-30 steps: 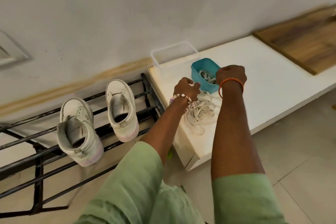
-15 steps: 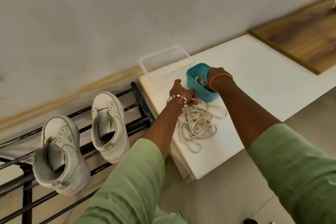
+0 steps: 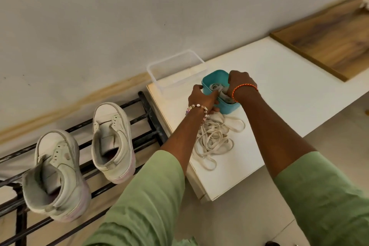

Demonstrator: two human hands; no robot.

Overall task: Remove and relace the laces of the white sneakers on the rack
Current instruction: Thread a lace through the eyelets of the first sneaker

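Note:
Two white high-top sneakers, one at the left (image 3: 56,175) and one to its right (image 3: 112,142), stand without laces on the black metal rack (image 3: 147,118). A loose pile of white laces (image 3: 214,140) lies on the white bench (image 3: 279,96). Behind the pile stands a small teal tub (image 3: 211,81) holding more laces (image 3: 218,88). My left hand (image 3: 201,99) grips the tub's near left rim, fingers curled over the edge. My right hand (image 3: 240,84) reaches into the tub from the right with curled fingers; what they hold is hidden.
A clear plastic container (image 3: 176,72) sits on the bench against the wall, just left of the tub. A wooden board (image 3: 329,40) lies further right on the bench. The tiled floor (image 3: 249,215) is in front of the bench.
My view has shifted closer to the bench. My left hand has moved from the lace pile up onto the tub's rim. My right hand has gone deeper into the tub.

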